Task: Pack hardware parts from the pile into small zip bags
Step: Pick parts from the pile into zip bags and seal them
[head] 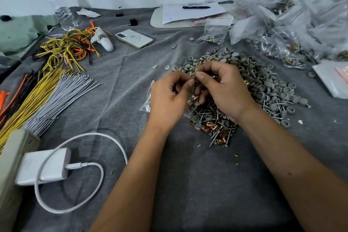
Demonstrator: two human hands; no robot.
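Observation:
A pile of hardware (263, 84) lies on the grey cloth: grey round caps, steel screws and copper-coloured clip nuts (209, 127). My left hand (169, 98) holds a small clear zip bag (147, 100) that hangs below its fingers, partly hidden by the hand. My right hand (224, 88) is just over the pile's near edge, with thumb and fingers pinching several small metal parts at the bag's mouth. The two hands meet fingertip to fingertip.
Filled zip bags (286, 39) are heaped at the back right, and flat unused bags (333, 79) lie at the right edge. Wire bundles (56, 88), a phone (134, 39), a water bottle (58, 3), a charger with its cable (47, 165) and a clipboard with a pen (190, 15) fill the left and back.

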